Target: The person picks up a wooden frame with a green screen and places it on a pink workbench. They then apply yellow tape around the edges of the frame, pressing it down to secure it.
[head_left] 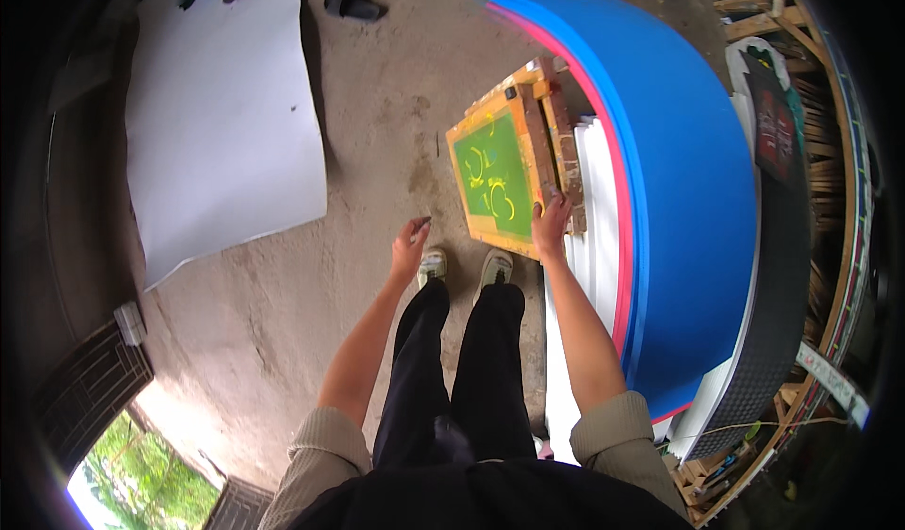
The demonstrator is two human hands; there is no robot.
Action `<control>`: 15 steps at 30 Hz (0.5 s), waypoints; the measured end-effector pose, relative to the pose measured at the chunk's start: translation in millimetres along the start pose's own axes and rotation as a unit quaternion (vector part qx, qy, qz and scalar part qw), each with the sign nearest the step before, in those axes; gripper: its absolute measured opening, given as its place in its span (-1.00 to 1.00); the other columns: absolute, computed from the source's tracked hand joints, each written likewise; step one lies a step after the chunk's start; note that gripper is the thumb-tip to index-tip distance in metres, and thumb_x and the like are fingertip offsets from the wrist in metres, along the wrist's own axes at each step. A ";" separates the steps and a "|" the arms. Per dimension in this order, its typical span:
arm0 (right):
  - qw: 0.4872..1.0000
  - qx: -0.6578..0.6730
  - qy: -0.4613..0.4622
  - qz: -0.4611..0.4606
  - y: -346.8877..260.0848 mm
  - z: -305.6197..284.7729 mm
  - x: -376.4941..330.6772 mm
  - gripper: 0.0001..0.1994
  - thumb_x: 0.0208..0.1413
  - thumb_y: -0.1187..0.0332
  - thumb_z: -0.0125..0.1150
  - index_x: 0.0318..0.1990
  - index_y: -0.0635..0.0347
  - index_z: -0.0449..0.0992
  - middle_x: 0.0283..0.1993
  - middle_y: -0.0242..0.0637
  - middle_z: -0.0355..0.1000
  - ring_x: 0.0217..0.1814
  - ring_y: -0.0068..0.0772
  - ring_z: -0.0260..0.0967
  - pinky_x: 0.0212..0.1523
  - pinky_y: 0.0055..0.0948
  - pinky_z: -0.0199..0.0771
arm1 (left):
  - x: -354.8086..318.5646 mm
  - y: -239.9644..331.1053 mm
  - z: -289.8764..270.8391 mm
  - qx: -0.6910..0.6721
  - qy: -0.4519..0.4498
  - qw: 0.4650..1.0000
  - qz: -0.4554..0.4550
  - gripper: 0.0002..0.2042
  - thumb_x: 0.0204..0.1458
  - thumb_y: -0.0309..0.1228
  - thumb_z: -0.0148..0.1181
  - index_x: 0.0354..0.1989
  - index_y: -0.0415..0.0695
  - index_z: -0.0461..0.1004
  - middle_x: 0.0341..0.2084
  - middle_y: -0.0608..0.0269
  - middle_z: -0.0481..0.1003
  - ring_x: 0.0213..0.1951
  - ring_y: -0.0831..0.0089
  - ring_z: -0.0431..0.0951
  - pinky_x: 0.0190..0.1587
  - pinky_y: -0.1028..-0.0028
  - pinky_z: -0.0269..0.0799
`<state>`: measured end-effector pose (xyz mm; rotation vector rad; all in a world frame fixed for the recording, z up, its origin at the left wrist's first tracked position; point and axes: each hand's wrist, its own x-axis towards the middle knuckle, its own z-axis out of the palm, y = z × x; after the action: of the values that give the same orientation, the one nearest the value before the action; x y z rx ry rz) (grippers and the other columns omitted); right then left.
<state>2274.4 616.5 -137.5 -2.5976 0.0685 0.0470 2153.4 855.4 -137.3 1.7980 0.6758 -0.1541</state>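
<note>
My right hand (pixel 551 223) grips the near right edge of a wooden screen-printing frame (pixel 519 143) with a green mesh and yellow markings. The frame is tilted, resting against a stack of white sheets (pixel 596 200) beside it. My left hand (pixel 411 244) hangs free over the dirt floor, fingers loosely curled, holding nothing. My legs in black trousers and light shoes stand just below the frame.
A thick stack of blue and pink foam sheets (pixel 679 172) curves along the right. A large white sheet (pixel 222 106) lies on the floor at the left. Sandals (pixel 353 4) sit at the top. Wooden racks (pixel 830 247) line the far right. A doorway (pixel 141 473) opens lower left.
</note>
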 end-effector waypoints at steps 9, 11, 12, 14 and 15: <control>0.987 0.148 0.002 0.057 15.5 7.8 6.3 -0.58 0.01 0.52 0.01 0.08 0.24 0.20 -0.06 0.04 0.33 -0.02 -0.09 0.30 0.03 -0.28 0.25 | -5.4 -7.9 14.6 -0.057 0.014 0.995 -0.080 -0.70 0.12 -0.31 -0.01 -0.03 -0.20 0.36 -0.13 0.13 0.45 -0.04 0.39 0.42 0.01 0.43 0.28; 0.977 0.193 -0.037 0.082 11.8 8.2 1.4 -0.60 0.07 0.54 -0.09 0.11 0.16 0.20 -0.10 -0.06 0.39 -0.09 -0.23 0.37 -0.05 -0.38 0.32 | -2.0 -7.1 26.6 -0.062 -0.014 0.996 -0.068 -0.65 0.14 -0.27 -0.04 0.05 -0.17 0.30 -0.05 0.12 0.40 0.02 0.37 0.37 0.04 0.39 0.25; 0.969 0.219 -0.074 0.087 6.9 5.9 -3.4 -0.60 0.07 0.56 -0.12 0.12 0.16 0.20 -0.09 -0.08 0.39 -0.09 -0.26 0.37 -0.06 -0.39 0.32 | 0.4 -2.4 34.6 -0.067 -0.018 0.995 -0.070 -0.63 0.13 -0.28 -0.02 0.08 -0.17 0.26 -0.04 0.12 0.38 0.03 0.37 0.35 0.04 0.38 0.25; 0.945 0.270 -0.154 0.098 -8.8 -1.2 -11.9 -0.60 0.09 0.59 -0.17 0.12 0.16 0.19 -0.08 -0.13 0.40 -0.09 -0.31 0.37 -0.06 -0.41 0.32 | 3.3 10.3 49.3 -0.075 -0.024 0.994 -0.077 -0.57 0.10 -0.30 0.03 0.13 -0.16 0.18 -0.01 0.11 0.34 0.05 0.35 0.33 0.05 0.36 0.26; 0.925 0.309 -0.195 0.104 -7.6 1.1 -15.8 -0.59 0.09 0.64 -0.25 0.13 0.16 0.19 -0.05 -0.17 0.39 -0.10 -0.40 0.36 -0.06 -0.47 0.31 | 4.9 16.6 57.3 -0.085 -0.023 0.994 -0.058 -0.52 0.07 -0.31 0.08 0.15 -0.15 0.14 0.01 0.10 0.30 0.05 0.33 0.31 0.04 0.35 0.26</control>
<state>2259.0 624.2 -133.8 -1.8986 0.1816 0.5302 2179.1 801.9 -145.0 1.5888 0.7394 -0.2104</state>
